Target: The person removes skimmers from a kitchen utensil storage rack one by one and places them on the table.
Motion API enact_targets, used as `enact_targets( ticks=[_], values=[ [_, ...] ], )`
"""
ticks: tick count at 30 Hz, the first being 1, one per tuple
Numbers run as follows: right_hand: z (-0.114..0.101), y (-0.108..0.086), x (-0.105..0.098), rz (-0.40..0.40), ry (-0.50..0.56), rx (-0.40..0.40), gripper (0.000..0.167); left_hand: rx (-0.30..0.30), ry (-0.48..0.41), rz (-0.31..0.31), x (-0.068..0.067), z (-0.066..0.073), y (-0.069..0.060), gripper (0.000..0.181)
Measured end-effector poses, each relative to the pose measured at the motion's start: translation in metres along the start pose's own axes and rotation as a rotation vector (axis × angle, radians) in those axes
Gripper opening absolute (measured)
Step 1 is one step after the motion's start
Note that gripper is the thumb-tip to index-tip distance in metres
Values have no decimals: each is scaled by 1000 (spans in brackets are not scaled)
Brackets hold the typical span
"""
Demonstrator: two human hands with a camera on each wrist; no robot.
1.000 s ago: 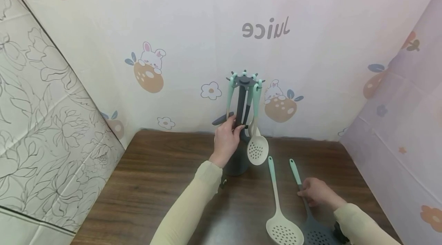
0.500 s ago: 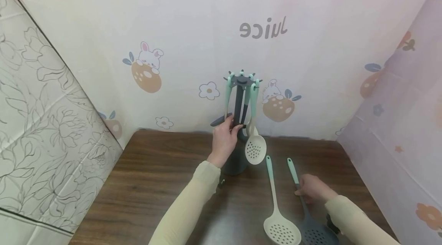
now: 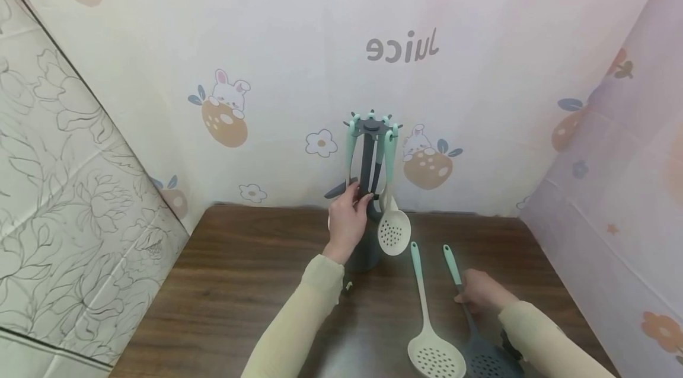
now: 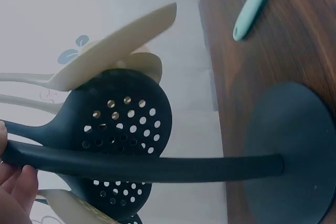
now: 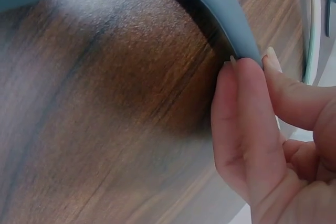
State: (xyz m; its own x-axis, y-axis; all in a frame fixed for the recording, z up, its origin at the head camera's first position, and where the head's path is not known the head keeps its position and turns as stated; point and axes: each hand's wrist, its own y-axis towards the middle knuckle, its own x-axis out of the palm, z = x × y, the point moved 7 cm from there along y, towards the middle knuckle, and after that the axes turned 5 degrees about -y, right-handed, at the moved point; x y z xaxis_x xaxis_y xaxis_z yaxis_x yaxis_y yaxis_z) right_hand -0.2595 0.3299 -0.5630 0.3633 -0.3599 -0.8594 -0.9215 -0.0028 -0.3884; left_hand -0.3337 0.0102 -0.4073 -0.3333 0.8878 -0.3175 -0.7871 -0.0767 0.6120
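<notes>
My left hand (image 3: 347,221) grips the dark upright post of a utensil stand (image 3: 368,159), with fingertips around it. In the left wrist view the post (image 4: 210,169) runs down to a round dark base (image 4: 294,150) on the table. Mint-handled utensils hang from the stand's top, among them a cream slotted spoon (image 3: 393,233) and a dark skimmer (image 4: 123,108). At the right, my right hand (image 3: 482,290) pinches the handle of a dark grey skimmer (image 3: 488,360) between thumb and fingers. The right wrist view shows its dark shaft (image 5: 231,19) at the fingertips. Its head is partly cut off.
A cream skimmer (image 3: 436,357) with a mint handle lies between the stand and the dark skimmer. The brown wooden table (image 3: 256,283) meets a printed cloth wall (image 3: 277,99) close behind the stand. More printed cloth (image 3: 613,176) hangs at the right side.
The head view has shifted slightly. Both hands keep their holds, and the stand and the utensils stay in place on the table.
</notes>
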Motion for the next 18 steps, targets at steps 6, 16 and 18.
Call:
enact_targets(
  ticks=[6,16,18],
  values=[
    [4,-1,4,-31,33,-1,31,-7,-50,5,0,5,0,31],
    [5,3,0,-33,19,12,34,-43,-88,59,3,3,3,37],
    [4,3,-1,-33,27,5,35,-38,-86,67,3,3,3,34]
  ],
)
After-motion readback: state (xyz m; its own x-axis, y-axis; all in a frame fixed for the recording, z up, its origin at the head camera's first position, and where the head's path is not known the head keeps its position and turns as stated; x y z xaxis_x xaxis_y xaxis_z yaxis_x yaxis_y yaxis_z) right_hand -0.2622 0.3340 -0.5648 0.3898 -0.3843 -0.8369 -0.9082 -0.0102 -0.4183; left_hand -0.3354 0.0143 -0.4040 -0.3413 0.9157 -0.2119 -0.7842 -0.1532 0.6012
